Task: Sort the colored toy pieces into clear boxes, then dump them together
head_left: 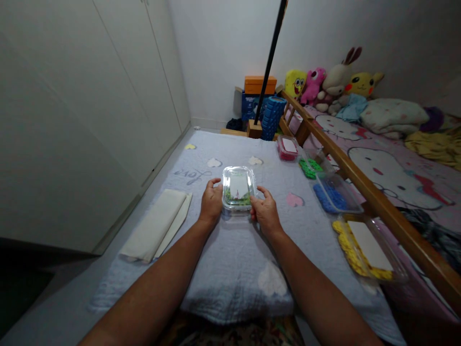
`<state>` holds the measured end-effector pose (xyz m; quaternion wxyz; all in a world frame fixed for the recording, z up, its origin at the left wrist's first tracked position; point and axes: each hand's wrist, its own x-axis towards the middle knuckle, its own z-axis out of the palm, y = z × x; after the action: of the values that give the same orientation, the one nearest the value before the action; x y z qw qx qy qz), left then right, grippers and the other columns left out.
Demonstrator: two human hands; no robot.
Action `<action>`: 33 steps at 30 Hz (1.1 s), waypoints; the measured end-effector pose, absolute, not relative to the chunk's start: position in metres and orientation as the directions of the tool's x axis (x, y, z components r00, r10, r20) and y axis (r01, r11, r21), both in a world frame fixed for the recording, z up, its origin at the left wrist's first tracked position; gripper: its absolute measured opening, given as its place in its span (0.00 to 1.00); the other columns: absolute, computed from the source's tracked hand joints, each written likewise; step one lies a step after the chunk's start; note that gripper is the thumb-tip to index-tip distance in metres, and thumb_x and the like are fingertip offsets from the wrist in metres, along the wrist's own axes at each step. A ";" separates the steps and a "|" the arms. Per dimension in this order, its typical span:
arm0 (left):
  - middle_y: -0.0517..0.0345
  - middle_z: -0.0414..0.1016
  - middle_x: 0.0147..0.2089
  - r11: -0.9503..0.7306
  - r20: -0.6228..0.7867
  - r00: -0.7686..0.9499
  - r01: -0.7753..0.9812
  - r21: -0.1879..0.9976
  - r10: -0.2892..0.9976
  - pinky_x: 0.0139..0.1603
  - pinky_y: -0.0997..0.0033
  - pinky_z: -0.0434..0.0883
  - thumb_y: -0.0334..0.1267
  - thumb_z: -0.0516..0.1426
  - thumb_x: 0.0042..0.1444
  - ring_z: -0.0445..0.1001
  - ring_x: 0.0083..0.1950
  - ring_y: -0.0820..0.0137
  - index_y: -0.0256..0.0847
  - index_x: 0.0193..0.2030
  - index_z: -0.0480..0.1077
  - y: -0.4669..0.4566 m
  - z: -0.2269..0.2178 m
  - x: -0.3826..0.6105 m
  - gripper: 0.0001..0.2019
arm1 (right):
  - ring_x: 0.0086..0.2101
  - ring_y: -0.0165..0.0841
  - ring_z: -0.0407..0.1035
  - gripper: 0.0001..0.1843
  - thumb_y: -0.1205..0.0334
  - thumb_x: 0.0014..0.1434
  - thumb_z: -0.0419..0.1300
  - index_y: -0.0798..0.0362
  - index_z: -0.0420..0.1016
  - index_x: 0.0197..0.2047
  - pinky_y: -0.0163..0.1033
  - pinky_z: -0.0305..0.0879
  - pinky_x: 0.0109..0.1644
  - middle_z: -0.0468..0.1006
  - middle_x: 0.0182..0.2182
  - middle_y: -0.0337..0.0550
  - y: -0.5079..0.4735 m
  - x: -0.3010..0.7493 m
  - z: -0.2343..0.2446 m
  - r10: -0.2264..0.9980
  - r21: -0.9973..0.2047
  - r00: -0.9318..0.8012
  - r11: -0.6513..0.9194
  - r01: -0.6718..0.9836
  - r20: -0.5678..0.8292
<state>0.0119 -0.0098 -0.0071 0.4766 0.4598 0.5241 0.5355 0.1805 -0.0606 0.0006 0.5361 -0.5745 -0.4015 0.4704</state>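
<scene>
Clear lidded box point(237, 190): flat on pale blue quilt point(234, 269), mid-quilt, straight ahead, lid up. Near-square; slightly longer axis running away from the body, green contents at the near end, white card inside.
Left hand point(212, 202): half-curled, clasping the box's left wall.
Right hand point(265, 211): half-curled, clasping its right wall.
Folded cream cloth point(156, 230): left on quilt, well apart.
Along right edge, beside wooden bed rail point(360, 180): red-filled tub point(287, 148), blue-filled tray point(333, 194), yellow-filled tray point(363, 250).
</scene>
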 end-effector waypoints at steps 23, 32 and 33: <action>0.71 0.58 0.25 -0.066 0.072 -0.029 0.185 0.980 0.997 0.29 0.72 0.58 0.45 0.56 0.59 0.58 0.25 0.73 0.38 0.60 0.69 -0.006 -0.019 0.006 0.24 | 0.27 0.33 0.69 0.31 0.41 0.56 0.63 0.50 0.67 0.57 0.38 0.68 0.31 0.73 0.29 0.33 -0.016 0.309 -0.016 0.541 -0.993 0.840 -0.079 0.092 0.035; 0.70 0.60 0.25 -0.079 0.084 -0.012 0.228 0.970 0.996 0.32 0.70 0.60 0.44 0.57 0.57 0.63 0.27 0.71 0.37 0.57 0.70 -0.006 -0.015 0.007 0.23 | 0.61 0.52 0.61 0.17 0.56 0.60 0.66 0.48 0.81 0.52 0.60 0.55 0.67 0.72 0.60 0.53 -0.020 0.278 -0.020 0.729 -0.467 0.398 -0.121 0.876 0.557; 0.70 0.61 0.25 -0.084 0.088 -0.009 0.233 0.969 0.996 0.32 0.70 0.60 0.45 0.57 0.57 0.63 0.27 0.71 0.37 0.58 0.70 -0.006 -0.015 0.006 0.23 | 0.61 0.51 0.61 0.15 0.57 0.60 0.66 0.47 0.82 0.51 0.60 0.54 0.67 0.73 0.60 0.51 -0.020 0.275 -0.021 0.749 -0.453 0.381 -0.122 0.883 0.542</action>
<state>0.0064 -0.0063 -0.0152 0.4112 0.5715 0.5376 0.4639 0.2755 -0.0199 -0.0208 0.3714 -0.7434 -0.5488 -0.0904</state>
